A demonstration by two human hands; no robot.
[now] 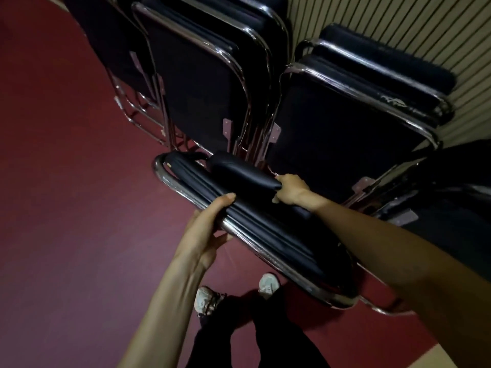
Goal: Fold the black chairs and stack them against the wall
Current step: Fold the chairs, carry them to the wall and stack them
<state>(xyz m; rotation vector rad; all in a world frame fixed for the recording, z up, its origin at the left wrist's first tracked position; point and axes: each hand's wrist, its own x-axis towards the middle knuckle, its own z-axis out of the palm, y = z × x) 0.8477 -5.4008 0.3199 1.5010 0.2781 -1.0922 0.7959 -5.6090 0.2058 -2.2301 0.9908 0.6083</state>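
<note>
Dark red floor (66, 181) covers the left side of the view.

Left hand (210, 224): the fingers curl over the top edge of a folded black padded chair with a chrome tube frame (265, 235) and the thumb sits under the tube. It grips the frame rail.

The chair is folded flat and held edge-up. It runs diagonally from upper left to lower right, directly in front of the person and just short of the stacked chairs. Whether its lower end touches the floor cannot be told.

Below the chair are two white sneakers (206, 301) and black trousers (239, 335), standing on the floor.

Behind the chair, centre-left, is the left stack of folded black chairs with chrome frames (202, 83). They stand upright, pressed one against the next, leaning toward the ribbed beige wall (398, 25). The chrome legs are bunched at the bottom.

Right hand (291, 191): it is closed around the end of the chair's black padded backrest (244, 176), with the knuckles up and the forearm crossing over the chair's right half.

The right stack of folded black chairs (345, 120) stands just beside the left stack and also leans on the wall. Paint is chipped on one top rail. The far right is too dark to make out.
</note>
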